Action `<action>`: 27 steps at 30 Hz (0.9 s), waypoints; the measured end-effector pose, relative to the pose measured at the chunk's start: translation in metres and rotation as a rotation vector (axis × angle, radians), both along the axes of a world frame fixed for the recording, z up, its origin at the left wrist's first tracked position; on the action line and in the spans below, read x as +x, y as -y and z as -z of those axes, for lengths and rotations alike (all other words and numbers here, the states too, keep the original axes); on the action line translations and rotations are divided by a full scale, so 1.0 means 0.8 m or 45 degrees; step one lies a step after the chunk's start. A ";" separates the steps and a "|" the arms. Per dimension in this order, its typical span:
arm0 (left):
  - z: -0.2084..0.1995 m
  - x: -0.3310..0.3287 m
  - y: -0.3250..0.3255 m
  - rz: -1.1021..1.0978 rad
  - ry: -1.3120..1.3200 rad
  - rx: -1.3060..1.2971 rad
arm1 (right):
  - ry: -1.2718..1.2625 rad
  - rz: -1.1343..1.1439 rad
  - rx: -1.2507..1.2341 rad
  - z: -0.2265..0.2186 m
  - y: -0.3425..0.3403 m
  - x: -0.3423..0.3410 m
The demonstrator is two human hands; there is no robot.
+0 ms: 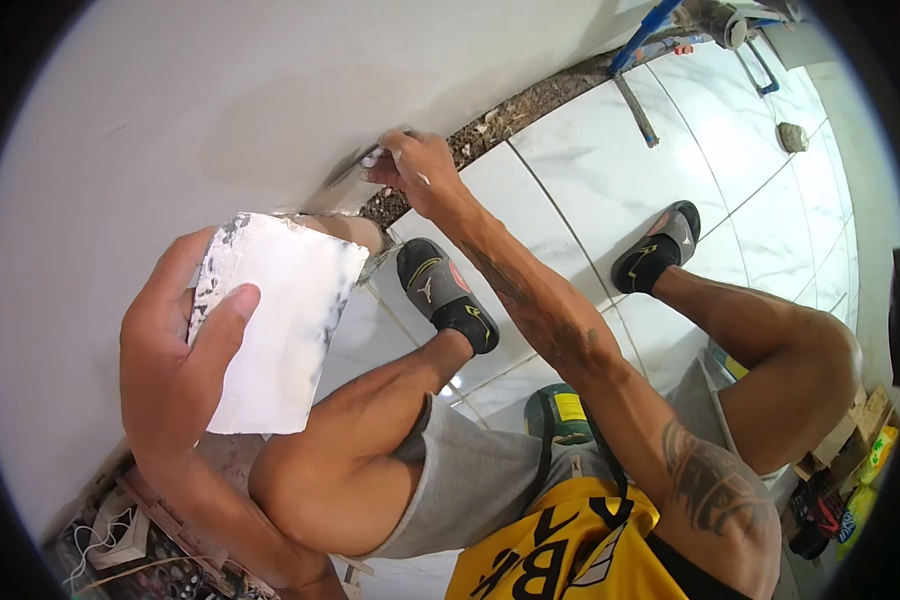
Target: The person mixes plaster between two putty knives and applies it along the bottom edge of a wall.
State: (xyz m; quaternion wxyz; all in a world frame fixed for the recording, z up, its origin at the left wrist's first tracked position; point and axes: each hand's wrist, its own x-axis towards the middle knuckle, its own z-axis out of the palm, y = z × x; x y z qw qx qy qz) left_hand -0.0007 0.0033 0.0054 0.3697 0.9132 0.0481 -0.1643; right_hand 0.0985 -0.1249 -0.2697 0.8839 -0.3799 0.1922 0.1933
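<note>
My left hand [175, 340] grips a white-smeared rectangular board [280, 330] by its left side, thumb across the face. Dark patches and rough white residue show along the board's edges. Farther out, my right hand [420, 172] is closed on a thin flat scraper [352, 170], held against or very close to the foot of the pale wall [170, 130]. White smears mark the fingers of that hand. Its grip hides most of the scraper's handle. Just below the scraper, a beige cylindrical piece [345, 230] lies partly behind the board.
A rough, unfinished strip [530, 110] runs between wall and white tiled floor [570, 190]. Blue-handled tools and a pipe [715, 20] lie at the far right, with a small lump [793, 138] nearby. Clutter with a white cable [120, 535] sits lower left; wood scraps [855, 430] stand at right.
</note>
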 end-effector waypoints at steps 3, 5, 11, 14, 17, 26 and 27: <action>-0.005 -0.003 0.000 -0.070 -0.028 -0.148 | 0.035 0.013 0.047 -0.045 -0.001 -0.004; -0.008 -0.004 -0.001 -0.068 -0.057 -0.195 | 0.080 0.020 0.081 -0.069 0.005 -0.006; -0.012 -0.008 -0.015 -0.021 0.101 -0.353 | 0.296 0.102 0.242 -0.130 0.060 -0.032; -0.018 -0.006 -0.015 -0.135 0.250 -0.383 | 0.417 0.141 0.223 -0.137 0.098 -0.045; -0.014 0.000 -0.007 -0.168 0.336 -0.424 | 0.440 0.204 0.148 -0.140 0.140 -0.063; -0.010 0.023 0.025 -0.261 0.217 -0.658 | 0.627 0.271 -0.114 -0.194 0.189 -0.117; -0.008 0.024 0.027 -0.264 0.181 -0.669 | 0.674 0.227 -0.114 -0.202 0.189 -0.124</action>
